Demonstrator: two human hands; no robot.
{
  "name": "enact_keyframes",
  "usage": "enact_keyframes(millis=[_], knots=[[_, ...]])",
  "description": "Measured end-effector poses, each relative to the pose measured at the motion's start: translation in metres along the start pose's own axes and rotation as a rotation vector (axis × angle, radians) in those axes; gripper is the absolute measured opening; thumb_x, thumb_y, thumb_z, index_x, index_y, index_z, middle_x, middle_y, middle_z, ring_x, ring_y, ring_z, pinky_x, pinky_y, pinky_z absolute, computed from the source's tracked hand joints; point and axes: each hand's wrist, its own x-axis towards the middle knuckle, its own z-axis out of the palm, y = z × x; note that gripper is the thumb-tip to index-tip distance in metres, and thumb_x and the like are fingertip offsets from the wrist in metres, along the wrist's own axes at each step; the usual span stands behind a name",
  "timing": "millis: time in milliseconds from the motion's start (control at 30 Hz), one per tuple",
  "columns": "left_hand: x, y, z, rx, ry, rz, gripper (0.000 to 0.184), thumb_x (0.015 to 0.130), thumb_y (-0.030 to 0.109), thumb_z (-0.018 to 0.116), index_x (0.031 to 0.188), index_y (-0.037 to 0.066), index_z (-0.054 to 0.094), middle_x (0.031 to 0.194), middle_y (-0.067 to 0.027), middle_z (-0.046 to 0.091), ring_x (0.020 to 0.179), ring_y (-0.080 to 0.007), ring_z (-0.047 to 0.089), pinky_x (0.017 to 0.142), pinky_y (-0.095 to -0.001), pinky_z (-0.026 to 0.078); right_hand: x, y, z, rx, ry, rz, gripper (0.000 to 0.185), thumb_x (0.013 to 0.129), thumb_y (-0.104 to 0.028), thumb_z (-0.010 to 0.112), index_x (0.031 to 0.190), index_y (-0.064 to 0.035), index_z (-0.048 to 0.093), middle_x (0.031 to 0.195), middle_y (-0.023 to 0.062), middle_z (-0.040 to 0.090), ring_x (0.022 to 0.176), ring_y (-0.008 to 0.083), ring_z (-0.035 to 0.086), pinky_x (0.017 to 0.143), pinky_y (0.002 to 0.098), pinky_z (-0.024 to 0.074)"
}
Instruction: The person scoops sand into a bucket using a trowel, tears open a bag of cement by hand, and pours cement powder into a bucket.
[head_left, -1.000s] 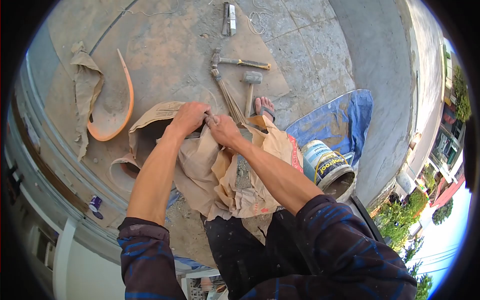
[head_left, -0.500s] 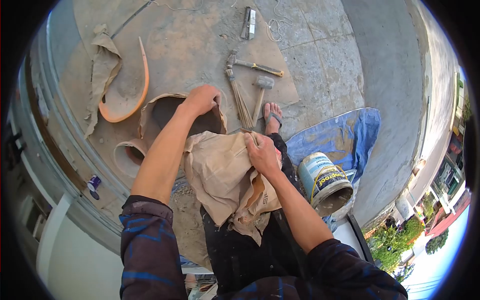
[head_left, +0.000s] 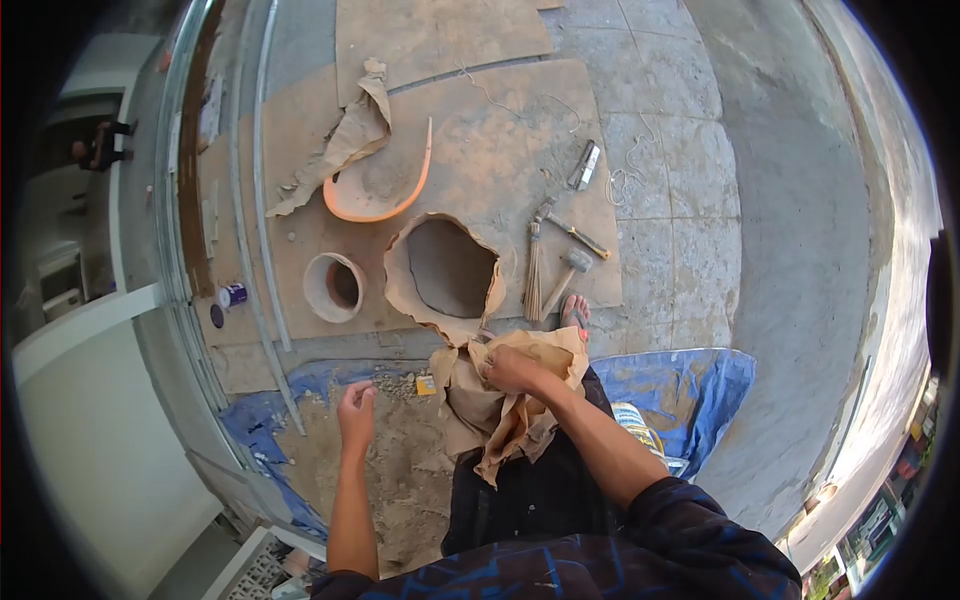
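Note:
My right hand (head_left: 515,370) grips a crumpled piece of brown paper sack (head_left: 470,400), which hangs in folds over my dark trousers. Just beyond stands an open paper sack (head_left: 398,285) with a ragged rim and grey powder inside; the crumpled paper meets or overlaps its near edge. Off to the left, my left hand (head_left: 357,405) is held above a heap of sandy material (head_left: 400,480), its fingers loosely curled and a little apart, with nothing visible in them. A small yellow item (head_left: 426,385) lies between that hand and the paper.
Beyond the sack lie an orange curved-rim container (head_left: 375,214) and torn paper (head_left: 350,135). A pale bucket (head_left: 318,290) stands left. A hammer (head_left: 580,238), mallet (head_left: 575,262) and stick brush (head_left: 533,275) lie right, near my foot. Blue tarp (head_left: 720,385) holds a labelled pail (head_left: 632,420).
My left hand has let go of the open sack's rim and drawn back to the left. My right hand keeps hold of the crumpled paper. The view has shifted, showing more floor.

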Motion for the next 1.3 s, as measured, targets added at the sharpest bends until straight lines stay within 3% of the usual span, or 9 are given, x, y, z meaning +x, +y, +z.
enact_keyframes(millis=[100, 267, 400, 500, 600, 667, 1100, 1200, 1300], knots=[[-0.113, -0.055, -0.044, -0.091, 0.148, -0.206, 0.022, 0.089, 0.013, 0.056, 0.104, -0.002, 0.062, 0.091, -0.0082, 0.068, 0.087, -0.0165, 0.064, 0.080, -0.0289, 0.049, -0.004, -0.085, 0.012, -0.121, -0.053, -0.326, 0.039, 0.085, -0.030, 0.054, 0.091, 0.0070, 0.065, 0.090, 0.0293, 0.064, 0.085, 0.0424, 0.063, 0.078, 0.0469, 0.0485], [-0.285, -0.121, -0.042, -0.394, 0.266, -0.577, 0.028, 0.090, 0.019, 0.056, 0.113, 0.003, 0.059, 0.097, -0.0078, 0.067, 0.087, -0.0176, 0.064, 0.078, -0.0310, 0.049, -0.081, -0.310, 0.048, 0.322, -0.142, -0.673, 0.037, 0.094, -0.029, 0.055, 0.078, 0.0042, 0.059, 0.062, 0.0148, 0.047, 0.062, 0.0146, 0.042, 0.058, 0.0399, 0.0402], [-0.378, -0.105, 0.005, -0.798, 0.488, -0.791, 0.029, 0.090, 0.020, 0.056, 0.116, 0.006, 0.057, 0.099, -0.0062, 0.067, 0.087, -0.0176, 0.064, 0.076, -0.0301, 0.049, -0.138, -0.447, 0.132, 0.387, 0.019, -1.040, 0.038, 0.093, -0.028, 0.054, 0.077, 0.0066, 0.052, 0.072, 0.0313, 0.050, 0.067, 0.0474, 0.040, 0.061, 0.0468, 0.0397], [-0.403, -0.075, 0.046, -1.027, 0.617, -0.808, 0.031, 0.090, 0.022, 0.056, 0.118, 0.009, 0.055, 0.100, -0.0051, 0.066, 0.088, -0.0175, 0.064, 0.074, -0.0293, 0.049, -0.176, -0.481, 0.154, 0.303, 0.035, -1.204, 0.027, 0.093, -0.022, 0.054, 0.090, 0.0041, 0.055, 0.074, 0.0291, 0.055, 0.070, 0.0466, 0.053, 0.062, 0.0472, 0.0414], [-0.395, -0.041, 0.078, -1.215, 0.638, -0.730, 0.030, 0.090, 0.023, 0.057, 0.117, 0.009, 0.056, 0.099, -0.0044, 0.066, 0.086, -0.0167, 0.063, 0.073, -0.0284, 0.048, -0.200, -0.474, 0.156, 0.376, 0.005, -1.166, 0.025, 0.094, -0.020, 0.053, 0.087, 0.0039, 0.053, 0.072, 0.0266, 0.056, 0.068, 0.0463, 0.052, 0.061, 0.0459, 0.0410], [-0.378, -0.017, 0.081, -1.315, 0.614, -0.666, 0.029, 0.089, 0.023, 0.058, 0.115, 0.009, 0.056, 0.098, -0.0042, 0.066, 0.085, -0.0159, 0.063, 0.072, -0.0278, 0.048, -0.198, -0.460, 0.164, 0.474, 0.078, -1.182, 0.035, 0.099, -0.027, 0.049, 0.079, 0.0007, 0.049, 0.059, 0.0072, 0.042, 0.058, 0.0133, 0.036, 0.052, 0.0323, 0.0352], [-0.209, 0.040, -0.022, -1.331, 0.255, -0.274, 0.056, 0.094, 0.049, 0.048, 0.131, 0.008, 0.047, 0.116, -0.0110, 0.062, 0.109, -0.0212, 0.057, 0.092, -0.0370, 0.041, -0.095, -0.357, 0.077, 0.539, 0.311, -0.728, 0.037, 0.100, -0.034, 0.047, 0.086, -0.0013, 0.056, 0.069, -0.0028, 0.047, 0.064, 0.0069, 0.041, 0.056, 0.0275, 0.0361], [-0.154, 0.052, -0.065, -1.818, -0.179, -0.169, 0.067, 0.093, 0.056, 0.045, 0.137, 0.006, 0.037, 0.132, -0.0145, 0.050, 0.116, -0.0277, 0.052, 0.098, -0.0438, 0.040, -0.064, -0.350, 0.069, 0.539, 0.465, -0.649, 0.038, 0.100, -0.034, 0.047, 0.084, -0.0011, 0.056, 0.070, -0.0026, 0.048, 0.065, 0.0072, 0.040, 0.057, 0.0273, 0.0368], [-0.114, 0.071, -0.108, -2.033, -0.188, -0.124, 0.064, 0.090, 0.060, 0.048, 0.122, 0.005, 0.049, 0.122, -0.0132, 0.056, 0.115, -0.0292, 0.053, 0.099, -0.0475, 0.041, -0.033, -0.349, 0.073, 0.583, 0.528, -0.584, 0.038, 0.099, -0.035, 0.050, 0.089, -0.0001, 0.060, 0.079, -0.0004, 0.055, 0.073, 0.0089, 0.045, 0.065, 0.0282, 0.0419]])
